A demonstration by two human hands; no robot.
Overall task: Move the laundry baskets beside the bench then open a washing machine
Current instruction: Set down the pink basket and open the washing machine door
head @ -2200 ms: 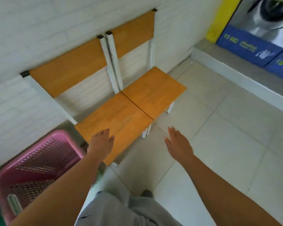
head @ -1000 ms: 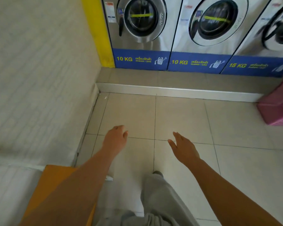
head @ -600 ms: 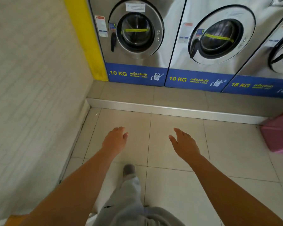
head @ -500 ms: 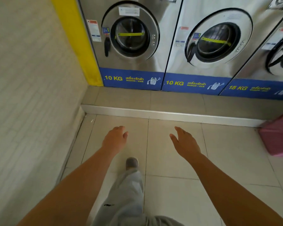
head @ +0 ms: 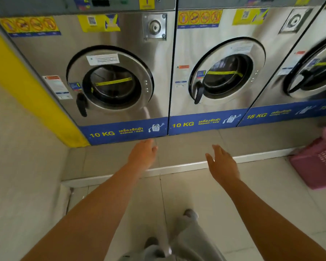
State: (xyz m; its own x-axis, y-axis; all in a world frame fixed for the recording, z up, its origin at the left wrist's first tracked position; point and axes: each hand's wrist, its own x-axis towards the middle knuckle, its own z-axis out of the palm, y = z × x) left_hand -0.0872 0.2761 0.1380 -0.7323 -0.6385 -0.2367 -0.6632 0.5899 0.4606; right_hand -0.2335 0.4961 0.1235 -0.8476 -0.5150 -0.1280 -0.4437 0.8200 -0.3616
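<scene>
So there's a row of washers along the back wall, sitting up on a low step, and the person is standing on the floor tiles right in front of the left one (head: 109, 72), the 10 KG unit next to the yellow pillar (head: 23, 87). Its round door (head: 111, 82) looks fully closed, black handle (head: 81, 107) hanging down on the left edge of the door. The second 10 KG washer (head: 220, 59) beside it is shut too.

Off to the right edge there's a pink basket (head: 316, 162) on the floor just below the step. No bench visible from this angle, so I can't tell if the basket part is properly done, and that one sure isn't beside anything bench-like here.

Both arms are out in front, nothing in either hand. Left hand (head: 142, 154) is loose with the fingers lightly curled, hovering below the blue strip, well short of the handle. Right hand (head: 222, 164) is flat with the fingers spread, also in mid-air.

My read: the door-opening step hasn't started yet. What's left is reaching up to that handle and pulling the door open.
</scene>
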